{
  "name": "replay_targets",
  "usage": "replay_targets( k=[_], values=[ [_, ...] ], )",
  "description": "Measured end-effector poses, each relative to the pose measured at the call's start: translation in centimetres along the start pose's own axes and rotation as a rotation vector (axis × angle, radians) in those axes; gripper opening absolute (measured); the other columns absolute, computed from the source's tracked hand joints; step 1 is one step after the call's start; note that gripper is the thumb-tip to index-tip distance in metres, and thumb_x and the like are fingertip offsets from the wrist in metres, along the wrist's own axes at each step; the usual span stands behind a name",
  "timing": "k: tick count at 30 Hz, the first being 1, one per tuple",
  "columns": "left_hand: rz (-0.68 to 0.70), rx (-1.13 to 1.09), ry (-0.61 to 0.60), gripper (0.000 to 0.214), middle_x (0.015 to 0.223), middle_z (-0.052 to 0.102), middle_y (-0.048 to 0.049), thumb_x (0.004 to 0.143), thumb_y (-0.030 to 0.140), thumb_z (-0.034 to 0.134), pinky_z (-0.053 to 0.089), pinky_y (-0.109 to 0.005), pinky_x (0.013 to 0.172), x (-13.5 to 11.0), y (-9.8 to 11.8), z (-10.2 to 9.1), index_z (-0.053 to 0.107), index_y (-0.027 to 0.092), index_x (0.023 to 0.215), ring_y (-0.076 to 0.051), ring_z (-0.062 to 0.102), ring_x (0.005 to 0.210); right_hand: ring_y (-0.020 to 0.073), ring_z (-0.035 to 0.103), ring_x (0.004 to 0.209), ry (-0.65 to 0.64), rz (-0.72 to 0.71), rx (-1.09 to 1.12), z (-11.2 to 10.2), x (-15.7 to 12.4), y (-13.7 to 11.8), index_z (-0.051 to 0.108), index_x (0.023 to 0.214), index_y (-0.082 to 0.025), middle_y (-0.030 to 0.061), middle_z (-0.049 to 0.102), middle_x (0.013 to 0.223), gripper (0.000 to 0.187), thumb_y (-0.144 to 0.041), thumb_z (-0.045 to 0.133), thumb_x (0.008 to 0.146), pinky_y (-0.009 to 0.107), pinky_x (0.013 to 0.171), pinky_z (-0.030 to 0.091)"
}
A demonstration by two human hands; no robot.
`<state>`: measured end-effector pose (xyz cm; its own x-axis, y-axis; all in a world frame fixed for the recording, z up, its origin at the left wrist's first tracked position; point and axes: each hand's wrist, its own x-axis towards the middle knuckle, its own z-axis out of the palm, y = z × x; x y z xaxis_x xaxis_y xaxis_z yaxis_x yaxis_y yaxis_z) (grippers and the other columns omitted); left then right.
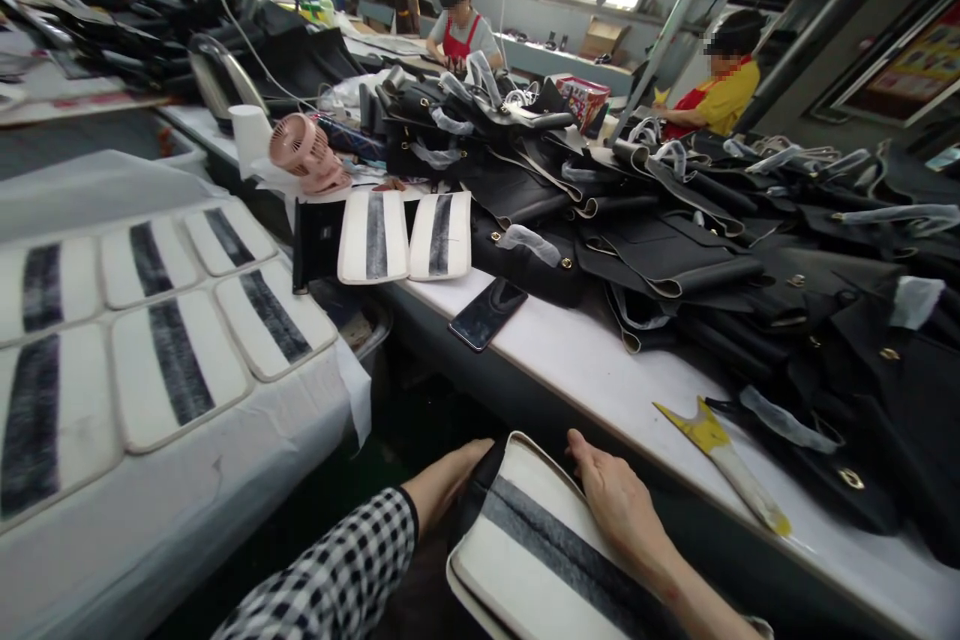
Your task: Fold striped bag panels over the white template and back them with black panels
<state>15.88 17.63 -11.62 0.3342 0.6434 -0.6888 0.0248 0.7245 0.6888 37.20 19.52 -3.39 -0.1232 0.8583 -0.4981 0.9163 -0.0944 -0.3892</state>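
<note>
Low in the head view is a white panel with a dark stripe (555,540), tilted, with more layers and a black part at its left edge. My left hand (474,460) is closed at the panel's far left side, by the black part; most of its fingers are hidden behind it. Along the right edge lies my right hand (619,495), holding that side, one fingertip showing and the others out of sight. The panel's near end is cut off by the frame.
Similar striped panels (161,360) lie on the covered table at left; two more (373,238) stand by a pink fan (301,152). A phone (487,312) and a yellow-ended tool (731,465) rest on the white bench (570,370). Black bags (660,240) are heaped behind. Several people work farther back.
</note>
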Motion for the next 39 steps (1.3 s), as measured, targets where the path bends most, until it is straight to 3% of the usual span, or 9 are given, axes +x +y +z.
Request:
replay_targets(
  k=[5, 9, 14, 18, 21, 23, 26, 31, 39],
  values=[
    [-0.099, 0.004, 0.172, 0.034, 0.089, 0.07, -0.0058, 0.089, 0.049, 0.059, 0.05, -0.038, 0.086, 2.6, -1.3, 0.3, 0.066, 0.016, 0.09, -0.021, 0.066, 0.09, 0.0322, 0.061, 0.108, -0.037, -0.11, -0.106, 0.3, 0.2, -0.9, 0.069, 0.109, -0.023, 0.0111, 0.07, 0.11, 0.072, -0.061, 0.008, 0.097, 0.046, 0.093, 0.043],
    [-0.158, 0.004, 0.244, 0.029, 0.096, 0.068, -0.0039, 0.092, 0.042, 0.057, 0.05, -0.039, 0.087, 5.1, -1.3, 0.4, 0.064, 0.015, 0.09, -0.019, 0.064, 0.091, 0.0302, 0.063, 0.105, -0.159, -0.203, -0.143, 0.2, 0.8, -1.3, 0.064, 0.122, -0.03, 0.0076, 0.071, 0.109, 0.063, -0.051, 0.009, 0.1, 0.046, 0.091, 0.044],
    [-0.162, -0.014, 0.238, 0.023, 0.095, 0.068, -0.0047, 0.09, 0.037, 0.061, 0.051, -0.037, 0.085, 6.8, -0.8, 0.7, 0.064, 0.014, 0.086, -0.018, 0.064, 0.091, 0.0274, 0.054, 0.123, -0.281, -0.358, -0.002, -0.3, 1.2, -0.9, 0.048, 0.141, -0.031, 0.0026, 0.057, 0.137, 0.056, -0.047, 0.013, 0.101, 0.042, 0.105, 0.038],
    [-0.1, -0.002, 0.219, 0.037, 0.09, 0.071, -0.0096, 0.08, 0.054, 0.066, 0.048, -0.037, 0.082, 4.9, 0.7, -0.4, 0.069, 0.017, 0.079, -0.029, 0.064, 0.098, 0.0282, 0.048, 0.129, -0.305, -0.368, 0.041, -0.5, 1.2, -0.6, 0.043, 0.145, -0.027, 0.0032, 0.05, 0.144, 0.058, -0.047, 0.014, 0.101, 0.044, 0.111, 0.032],
    [0.05, 0.003, 0.205, 0.051, 0.114, 0.069, -0.0068, 0.08, 0.066, 0.057, 0.045, -0.037, 0.088, 1.3, 3.0, -1.5, 0.07, 0.023, 0.104, -0.03, 0.057, 0.113, 0.0287, 0.046, 0.132, -0.307, -0.326, 0.036, -0.5, 1.2, -0.7, 0.044, 0.145, -0.025, 0.0037, 0.049, 0.144, 0.059, -0.046, 0.012, 0.101, 0.047, 0.112, 0.03],
    [0.209, 0.039, 0.116, 0.049, 0.117, 0.068, -0.0038, 0.075, 0.059, 0.067, 0.043, -0.032, 0.091, -1.1, 4.6, -1.5, 0.069, 0.026, 0.111, -0.026, 0.057, 0.113, 0.0292, 0.046, 0.132, -0.299, -0.309, 0.047, -0.6, 1.1, -0.9, 0.046, 0.144, -0.024, 0.0043, 0.05, 0.144, 0.059, -0.046, 0.013, 0.1, 0.048, 0.112, 0.03],
    [0.399, 0.199, -0.031, 0.041, 0.1, 0.072, -0.0048, 0.068, 0.037, 0.078, 0.046, -0.029, 0.083, -3.3, 5.8, -0.2, 0.073, 0.02, 0.105, -0.023, 0.063, 0.096, 0.0286, 0.049, 0.129, -0.289, -0.362, 0.086, -0.8, 0.9, -1.1, 0.048, 0.142, -0.026, 0.0038, 0.052, 0.142, 0.057, -0.047, 0.016, 0.1, 0.046, 0.11, 0.033],
    [0.378, 0.311, 0.064, 0.027, 0.079, 0.073, -0.0031, 0.066, 0.026, 0.07, 0.044, -0.026, 0.065, -2.7, 5.2, 1.5, 0.077, 0.016, 0.089, -0.02, 0.063, 0.076, 0.0275, 0.048, 0.13, -0.27, -0.375, 0.114, -1.0, 0.7, -0.9, 0.049, 0.141, -0.025, 0.0039, 0.052, 0.142, 0.055, -0.047, 0.018, 0.1, 0.042, 0.109, 0.035],
    [0.454, 0.389, -0.007, 0.028, 0.089, 0.075, -0.0014, 0.071, 0.03, 0.07, 0.046, -0.025, 0.075, -3.1, 5.5, 0.4, 0.077, 0.02, 0.096, -0.02, 0.065, 0.086, 0.0256, 0.055, 0.122, -0.29, -0.475, 0.095, -0.6, 1.0, -1.1, 0.044, 0.144, -0.034, -0.0004, 0.055, 0.139, 0.048, -0.041, 0.022, 0.102, 0.038, 0.103, 0.04]
  ],
)
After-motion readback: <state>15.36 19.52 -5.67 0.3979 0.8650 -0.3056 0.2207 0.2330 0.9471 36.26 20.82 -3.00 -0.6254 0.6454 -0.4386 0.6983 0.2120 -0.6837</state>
